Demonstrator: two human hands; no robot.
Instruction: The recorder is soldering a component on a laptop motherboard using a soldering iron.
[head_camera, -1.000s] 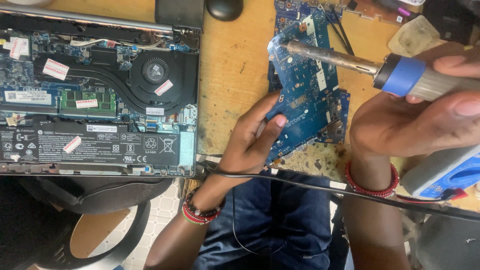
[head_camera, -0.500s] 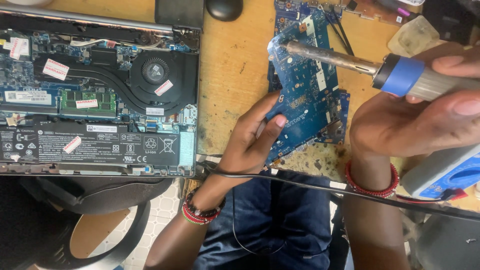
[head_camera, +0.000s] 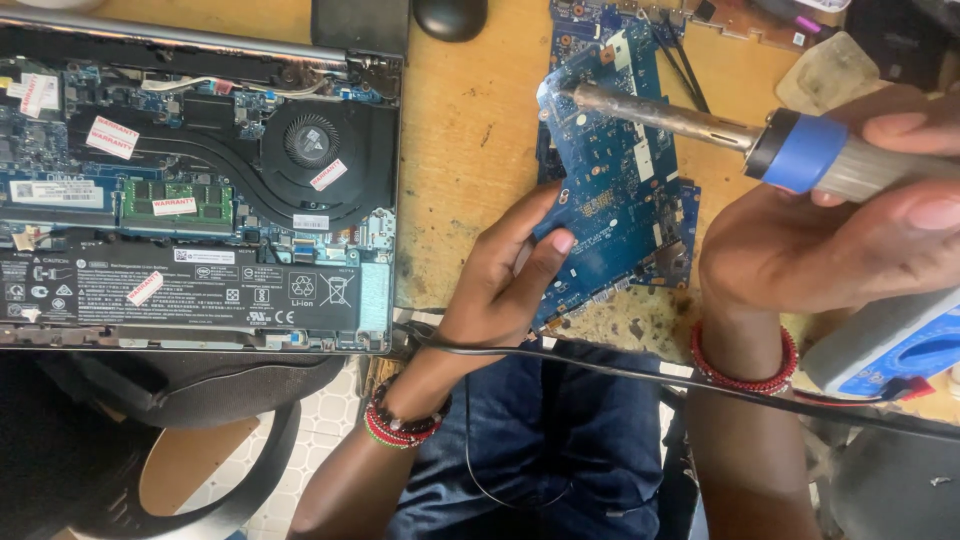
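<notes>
The person holds a blue circuit board (head_camera: 620, 190) and a soldering iron (head_camera: 700, 125). The left hand (head_camera: 505, 280) grasps the board's lower left edge, thumb on top and fingers under it. The right hand (head_camera: 830, 240) is clenched around the iron's grey and blue handle. The metal tip touches the board's top left corner, or sits just above it; it is hard to tell which.

To do this well, the left hand should keep the board very steady, with its fingers well away from the hot tip. The right hand should press lightly and touch only the one small spot.

Left of the left hand lies an open laptop (head_camera: 200, 190), with its fan and battery showing. A black mouse (head_camera: 450, 15) sits on the wooden surface (head_camera: 465, 130), past the left hand. A blue and grey box (head_camera: 890, 345) sits just below the right hand. A black cable (head_camera: 640, 375) runs across near both wrists. It could catch an arm and tug. Another circuit board (head_camera: 720, 15) lies just past the blue one, so there is little room there.
</notes>
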